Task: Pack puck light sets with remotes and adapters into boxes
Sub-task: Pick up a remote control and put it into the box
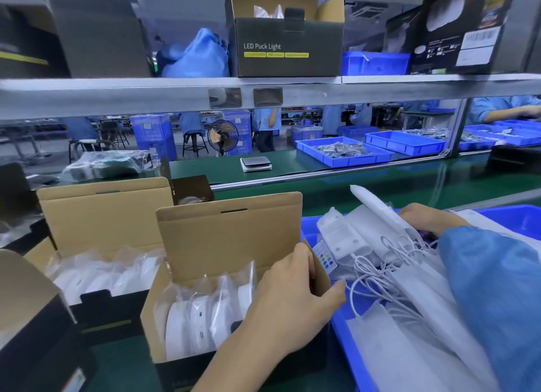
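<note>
An open cardboard box [228,239] stands in front of me with several bagged white puck lights [202,318] upright inside. My left hand [292,298] grips the box's right side flap, thumb outside it. To the right, a blue tray [345,339] holds white adapters [342,236], coiled white cables [377,277], foam sleeves and a remote [323,258] with coloured buttons. My right hand [427,219] reaches into the tray and holds a white foam-wrapped piece [377,207]; its fingers are partly hidden.
A second open box [102,216] with bagged puck lights stands to the left. Dark printed cartons sit at the far left. A shelf above carries an "LED Puck Light" box [289,46]. Beyond the green belt are a small scale [255,163] and blue trays [345,153].
</note>
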Tool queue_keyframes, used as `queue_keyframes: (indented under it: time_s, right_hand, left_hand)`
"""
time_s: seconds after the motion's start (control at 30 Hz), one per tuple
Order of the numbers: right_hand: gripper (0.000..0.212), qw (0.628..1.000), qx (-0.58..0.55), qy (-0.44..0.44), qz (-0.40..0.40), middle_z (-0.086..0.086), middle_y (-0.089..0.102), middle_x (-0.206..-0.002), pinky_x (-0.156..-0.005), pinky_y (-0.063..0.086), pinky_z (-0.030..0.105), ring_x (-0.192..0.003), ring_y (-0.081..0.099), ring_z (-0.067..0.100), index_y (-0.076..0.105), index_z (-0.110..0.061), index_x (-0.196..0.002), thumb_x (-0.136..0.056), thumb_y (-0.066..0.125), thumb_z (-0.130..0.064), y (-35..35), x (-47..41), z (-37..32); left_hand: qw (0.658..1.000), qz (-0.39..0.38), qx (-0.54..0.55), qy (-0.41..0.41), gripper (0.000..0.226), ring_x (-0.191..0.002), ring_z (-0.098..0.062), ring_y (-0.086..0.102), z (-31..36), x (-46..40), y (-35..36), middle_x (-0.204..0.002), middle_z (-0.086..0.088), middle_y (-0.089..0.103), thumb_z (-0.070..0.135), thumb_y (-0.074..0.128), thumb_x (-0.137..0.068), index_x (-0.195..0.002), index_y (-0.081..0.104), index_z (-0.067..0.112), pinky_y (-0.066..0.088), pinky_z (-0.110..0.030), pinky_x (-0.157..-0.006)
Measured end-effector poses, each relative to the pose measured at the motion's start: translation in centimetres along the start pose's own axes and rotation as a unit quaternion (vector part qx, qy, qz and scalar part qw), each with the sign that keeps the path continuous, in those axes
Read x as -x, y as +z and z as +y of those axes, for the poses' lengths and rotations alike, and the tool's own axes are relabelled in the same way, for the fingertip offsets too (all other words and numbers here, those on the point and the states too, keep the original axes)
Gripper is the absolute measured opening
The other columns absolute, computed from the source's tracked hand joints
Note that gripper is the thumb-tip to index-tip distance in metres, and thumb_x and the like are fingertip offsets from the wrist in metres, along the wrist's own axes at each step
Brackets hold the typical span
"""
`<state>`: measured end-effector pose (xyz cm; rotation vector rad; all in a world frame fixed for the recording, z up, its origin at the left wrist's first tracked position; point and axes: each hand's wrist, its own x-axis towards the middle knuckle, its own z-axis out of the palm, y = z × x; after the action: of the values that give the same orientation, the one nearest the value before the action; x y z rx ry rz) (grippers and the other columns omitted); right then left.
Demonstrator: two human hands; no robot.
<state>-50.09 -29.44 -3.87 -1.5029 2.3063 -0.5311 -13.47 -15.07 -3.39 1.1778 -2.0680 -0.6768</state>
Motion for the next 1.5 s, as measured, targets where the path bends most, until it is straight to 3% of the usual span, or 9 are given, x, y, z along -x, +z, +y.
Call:
queue_keyframes:
  time_s: [0.23, 0.37, 0.47, 0.53, 0.67, 0.83, 1.03, 1.23, 1.5]
  right_hand:
    - [0.028, 0.966, -0.105, -0.002, 0.236, 0.016, 0.056, -0.083, -0.072, 0.035, 0.034, -0.082, 0.049, 0.03, 0.051, -0.004, -0.078, -0.093, 0.061, -0.025, -0.8, 1.1, -0.8]
    - [0.021, 0.873, -0.337, 0.023, 0.353, 0.021, 0.058, -0.089, -0.073, 0.04, 0.035, -0.083, 0.052, 0.029, 0.055, -0.003, -0.09, -0.085, 0.059, -0.023, -3.1, 3.2, -2.7]
    - [0.018, 0.835, -0.456, -0.03, 0.307, 0.018, 0.065, -0.108, -0.086, 0.054, 0.048, -0.099, 0.065, 0.034, 0.059, -0.01, -0.1, -0.082, 0.061, -0.008, -5.1, 5.6, -5.7]
    - [0.024, 0.836, -0.47, -0.143, 0.244, 0.012, 0.067, -0.109, -0.072, 0.059, 0.037, -0.095, 0.068, 0.026, 0.059, -0.014, -0.101, -0.084, 0.063, 0.003, -6.3, 8.9, -9.4]
    - [0.029, 0.804, -0.409, -0.403, 0.154, -0.004, 0.074, -0.1, -0.072, 0.055, 0.018, -0.09, 0.071, 0.009, 0.065, -0.023, -0.098, -0.08, 0.074, -0.001, -6.9, 18.3, -17.3]
    - [0.028, 0.803, -0.129, -0.58, 0.047, -0.004, 0.072, -0.095, -0.08, 0.054, 0.027, -0.086, 0.067, 0.009, 0.066, -0.022, -0.101, -0.082, 0.074, -0.005, -0.8, 25.7, -24.1]
    - [0.033, 0.791, 0.264, -0.551, 0.041, 0.003, 0.056, -0.109, -0.069, 0.037, 0.032, -0.104, 0.055, 0.026, 0.066, -0.025, -0.117, -0.091, 0.053, -0.01, 7.9, 25.4, -27.4]
    - [0.023, 0.783, 0.294, -0.547, 0.028, 0.007, 0.062, -0.104, -0.067, 0.037, 0.033, -0.094, 0.06, 0.032, 0.067, -0.024, -0.104, -0.087, 0.061, -0.012, 12.0, 24.0, -28.8]
    - [0.026, 0.796, 0.253, -0.539, -0.112, -0.001, 0.069, -0.101, -0.081, 0.053, 0.037, -0.093, 0.062, 0.024, 0.074, -0.024, -0.102, -0.088, 0.06, -0.007, 11.7, 22.8, -27.5]
  left_hand:
    - [0.999, 0.012, -0.025, 0.028, 0.044, -0.065, -0.004, 0.053, 0.4, 0.2, -0.5, -0.078, 0.018, 0.06, 0.064, 0.064, -0.08, -0.074, 0.038, 0.03, 0.043, -0.024, -0.058]
    - [0.992, 0.031, -0.097, 0.08, 0.051, -0.074, -0.005, 0.056, 1.4, 0.9, -4.4, -0.077, 0.013, 0.06, 0.081, 0.05, -0.076, -0.078, 0.053, 0.03, 0.052, -0.033, -0.071]
    - [0.985, 0.127, -0.041, 0.109, 0.041, -0.074, -0.007, 0.062, 0.8, 2.0, -9.2, -0.075, 0.012, 0.066, 0.07, 0.057, -0.078, -0.079, 0.061, 0.03, 0.052, -0.023, -0.067]
    - [0.966, 0.234, -0.028, 0.108, 0.021, -0.076, -0.005, 0.064, -0.5, 3.0, -11.9, -0.075, 0.012, 0.067, 0.048, 0.071, -0.082, -0.085, 0.063, 0.029, 0.05, -0.015, -0.066]
    - [0.929, 0.368, -0.035, -0.009, 0.024, -0.093, -0.014, 0.062, -4.7, 5.5, -14.0, -0.099, 0.008, 0.064, 0.02, 0.074, -0.085, -0.103, 0.06, 0.024, 0.045, -0.027, -0.078]
    - [0.922, 0.3, 0.223, -0.098, 0.04, -0.111, -0.013, 0.062, -8.6, 6.7, -12.4, -0.113, 0.007, 0.066, -0.004, 0.053, -0.092, -0.106, 0.061, 0.033, 0.047, -0.028, -0.086]
    - [0.914, 0.223, 0.325, -0.097, 0.044, -0.113, -0.013, 0.064, -9.6, 6.9, -10.8, -0.116, 0.005, 0.071, -0.004, 0.04, -0.096, -0.117, 0.067, 0.024, 0.047, -0.026, -0.086]
    - [0.916, 0.222, 0.329, -0.062, 0.042, -0.117, 0.017, 0.05, -9.0, 7.4, -9.4, -0.122, 0.027, 0.063, 0.046, 0.058, -0.085, -0.126, 0.06, 0.037, 0.039, 0.0, -0.085]
    - [0.91, 0.264, 0.313, -0.062, 0.033, -0.112, 0.026, 0.046, -8.7, 7.2, -8.8, -0.125, 0.032, 0.058, 0.023, 0.055, -0.097, -0.127, 0.061, 0.037, 0.034, 0.007, -0.079]
